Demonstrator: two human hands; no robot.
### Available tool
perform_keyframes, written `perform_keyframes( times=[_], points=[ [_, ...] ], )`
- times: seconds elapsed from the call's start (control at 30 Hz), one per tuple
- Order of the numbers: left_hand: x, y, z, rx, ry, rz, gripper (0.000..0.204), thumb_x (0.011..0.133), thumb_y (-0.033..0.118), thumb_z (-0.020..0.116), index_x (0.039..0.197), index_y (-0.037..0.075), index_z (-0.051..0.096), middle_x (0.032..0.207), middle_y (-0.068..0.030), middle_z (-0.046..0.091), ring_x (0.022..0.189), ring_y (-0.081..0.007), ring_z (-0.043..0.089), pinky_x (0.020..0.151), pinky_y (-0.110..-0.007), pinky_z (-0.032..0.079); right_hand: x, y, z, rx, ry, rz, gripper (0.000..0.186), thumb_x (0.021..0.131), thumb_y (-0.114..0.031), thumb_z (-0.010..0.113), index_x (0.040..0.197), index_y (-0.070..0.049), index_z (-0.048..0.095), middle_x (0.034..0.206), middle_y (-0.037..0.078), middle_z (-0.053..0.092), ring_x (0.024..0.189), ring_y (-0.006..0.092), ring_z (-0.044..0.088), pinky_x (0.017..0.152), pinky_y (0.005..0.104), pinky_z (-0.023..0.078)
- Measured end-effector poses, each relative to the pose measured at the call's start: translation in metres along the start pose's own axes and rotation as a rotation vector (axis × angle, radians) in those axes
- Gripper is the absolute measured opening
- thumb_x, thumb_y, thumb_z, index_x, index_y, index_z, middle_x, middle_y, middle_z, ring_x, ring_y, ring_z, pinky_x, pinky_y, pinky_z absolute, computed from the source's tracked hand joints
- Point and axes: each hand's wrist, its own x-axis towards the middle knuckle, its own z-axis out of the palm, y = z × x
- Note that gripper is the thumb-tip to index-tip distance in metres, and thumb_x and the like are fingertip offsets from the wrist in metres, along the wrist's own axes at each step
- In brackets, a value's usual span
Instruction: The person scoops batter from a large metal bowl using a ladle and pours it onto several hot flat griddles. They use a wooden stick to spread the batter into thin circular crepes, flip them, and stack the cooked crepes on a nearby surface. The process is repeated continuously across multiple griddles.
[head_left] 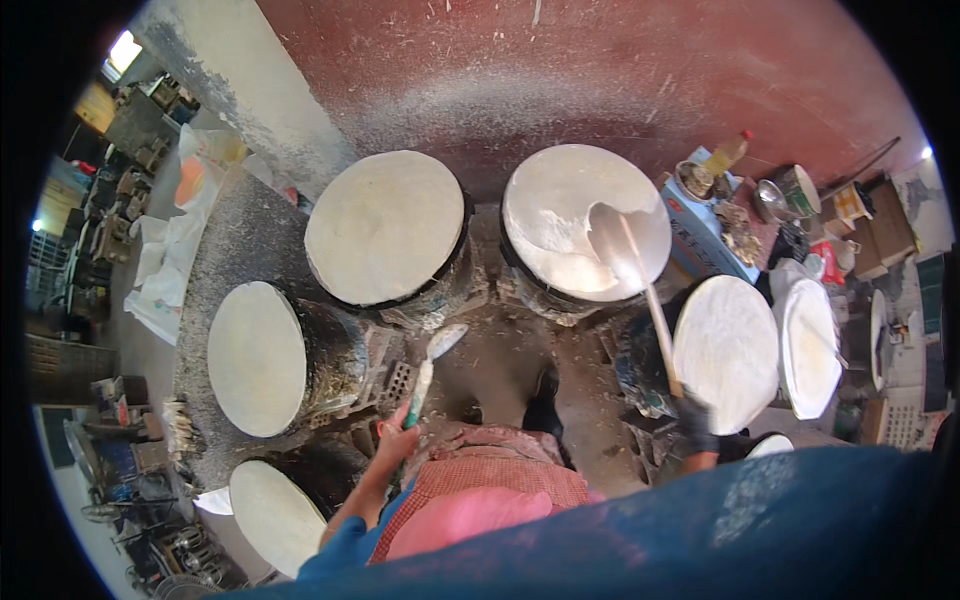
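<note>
green-handled spatula in left hand, wooden stick in right hand

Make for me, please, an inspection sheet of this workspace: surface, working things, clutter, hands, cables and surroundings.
Surface: the back right-hand round top carries uneven white material; at left, the grey ledge is speckled.
Working things: long-handled paddle, blade over that round top; green-handled tool, its blade whitish.
Clutter: at right, a blue box, a red-capped bottle and a metal bowl crowd together with other items.
Hands: the left hand grips the green-handled tool; the right hand, blurred and seemingly dark-gloved, holds the paddle.
Cables: nothing seen.
Surroundings: red wall behind, with pale scuffs.
</note>
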Motion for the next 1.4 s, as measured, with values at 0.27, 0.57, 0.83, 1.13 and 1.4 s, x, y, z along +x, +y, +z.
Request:
perform_keyframes(
  times=[0.27,0.57,0.83,1.13,1.4],
  points=[
    [-0.041,0.033,-0.027,-0.104,-0.23,0.062,0.072,0.083,0.0,0.054,0.144,0.014,0.019,0.061,-0.0003,0.044,0.04,-0.0078,0.034,0.036,-0.025,0.028,-0.04,-0.081,0.198,-0.399,0.219,-0.312,0.026,0.084,-0.036,0.06,0.107,-0.025,0.064,0.083,0.018,0.065,0.073,0.0335,0.063,0.064,0.0378,0.048],
    [-0.077,0.032,-0.041,-0.608,-0.553,-0.011,0.063,0.086,-0.001,0.049,0.141,0.021,0.027,0.066,-0.0032,0.041,0.04,-0.0085,0.037,0.033,-0.022,0.03,-0.043,-0.061,0.182,0.062,0.274,-0.28,0.03,0.079,-0.028,0.063,0.103,-0.01,0.066,0.083,0.018,0.065,0.075,0.0315,0.064,0.066,0.0368,0.047],
    [-0.088,0.033,-0.022,-0.649,-0.514,0.133,0.064,0.082,0.006,0.057,0.139,0.021,0.031,0.076,-0.0065,0.048,0.055,-0.0148,0.046,0.041,-0.024,0.038,-0.007,-0.05,0.15,-0.243,0.326,-0.196,0.028,0.083,-0.033,0.057,0.097,-0.012,0.068,0.076,0.018,0.064,0.067,0.0316,0.064,0.059,0.0397,0.047],
    [-0.054,0.037,0.003,-0.789,-0.759,-0.032,0.049,0.094,0.01,0.043,0.138,0.025,0.031,0.059,-0.0001,0.038,0.039,-0.007,0.033,0.031,-0.021,0.027,0.021,-0.046,0.132,-0.359,0.24,-0.137,0.032,0.078,-0.041,0.061,0.1,-0.018,0.068,0.082,0.016,0.065,0.077,0.0295,0.065,0.068,0.0373,0.05],
    [-0.038,0.048,0.035,-0.729,-0.635,-0.169,0.043,0.097,0.014,0.038,0.138,0.027,0.031,0.058,0.001,0.037,0.038,-0.0072,0.032,0.03,-0.022,0.027,0.013,-0.035,0.1,-0.464,0.291,-0.4,0.031,0.079,-0.036,0.062,0.095,-0.01,0.068,0.082,0.016,0.065,0.07,0.0298,0.064,0.064,0.0389,0.05]
  ],
)
